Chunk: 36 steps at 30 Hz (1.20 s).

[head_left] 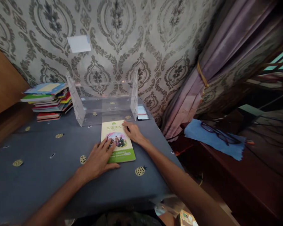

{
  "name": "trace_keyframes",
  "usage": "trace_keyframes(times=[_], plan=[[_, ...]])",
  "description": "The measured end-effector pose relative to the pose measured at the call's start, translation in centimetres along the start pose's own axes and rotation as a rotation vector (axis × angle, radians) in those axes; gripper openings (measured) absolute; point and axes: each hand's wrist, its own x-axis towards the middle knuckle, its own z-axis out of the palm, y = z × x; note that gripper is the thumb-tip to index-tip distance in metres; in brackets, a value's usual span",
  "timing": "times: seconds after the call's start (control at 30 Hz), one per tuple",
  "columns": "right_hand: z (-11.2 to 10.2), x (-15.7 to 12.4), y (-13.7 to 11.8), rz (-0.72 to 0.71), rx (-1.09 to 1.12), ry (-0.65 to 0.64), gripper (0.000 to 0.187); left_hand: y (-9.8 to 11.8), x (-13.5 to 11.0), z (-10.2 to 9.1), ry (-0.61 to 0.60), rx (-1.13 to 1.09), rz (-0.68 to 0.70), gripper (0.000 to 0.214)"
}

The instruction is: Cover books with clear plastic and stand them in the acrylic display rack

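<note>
A paperback book [119, 125] with a cream cover, a green bottom band and a picture of figures lies flat on the table, its top edge near the clear stand. Spread over the book's lower left is my left hand [97, 160], its fingers stretched on the cover and the thumb below the bottom edge. My right hand [133, 131] is at the book's upper right edge, fingers bent around the corner; its fingertips are partly hidden. Just behind the book stands a clear acrylic shelf stand [79, 108] with upright side panels.
A stack of books [49, 97] sits at the back left by a wooden panel. A blurred-out flat object [143, 113] lies right of the stand. To the right, glasses [217, 131] rest on a blue cloth [193, 131] beside a tied curtain [186, 97]. Patterned cloth covers the table [68, 163].
</note>
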Motion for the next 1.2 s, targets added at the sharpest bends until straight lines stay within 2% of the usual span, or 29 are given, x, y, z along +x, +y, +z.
trace_keyframes(times=[0.13, 0.27, 0.4, 0.63, 0.9, 1.03, 1.2], plan=[[0.2, -0.2, 0.3, -0.021, 0.012, 0.022, 0.037, -2.3, 1.6, -0.5, -0.014, -0.057, -0.023, 0.062], [0.1, -0.5, 0.1, -0.040, 0.015, 0.029, 0.037, -5.2, 4.1, 0.5, 0.089, -0.034, -0.156, 0.054], [-0.6, -1.9, -0.8, -0.061, 0.038, 0.010, 0.035, -6.6, 5.3, 2.1, 0.199, -0.018, -0.182, 0.051], [-2.5, -7.0, -3.0, -0.049, 0.109, -0.048, 0.032, -6.7, 5.0, 2.4, 0.202, -0.033, -0.172, 0.050], [-3.9, -13.8, -5.1, -0.062, 0.189, -0.021, 0.029, -6.5, 5.1, 2.5, 0.209, -0.065, -0.191, 0.050], [-3.8, -14.8, -5.3, -0.086, 0.208, -0.027, 0.029, -6.4, 5.0, 2.5, 0.230, -0.061, -0.240, 0.049], [-3.2, -13.6, -5.3, -0.082, 0.084, -0.068, 0.033, -6.1, 4.8, 2.4, 0.246, -0.045, -0.326, 0.051]])
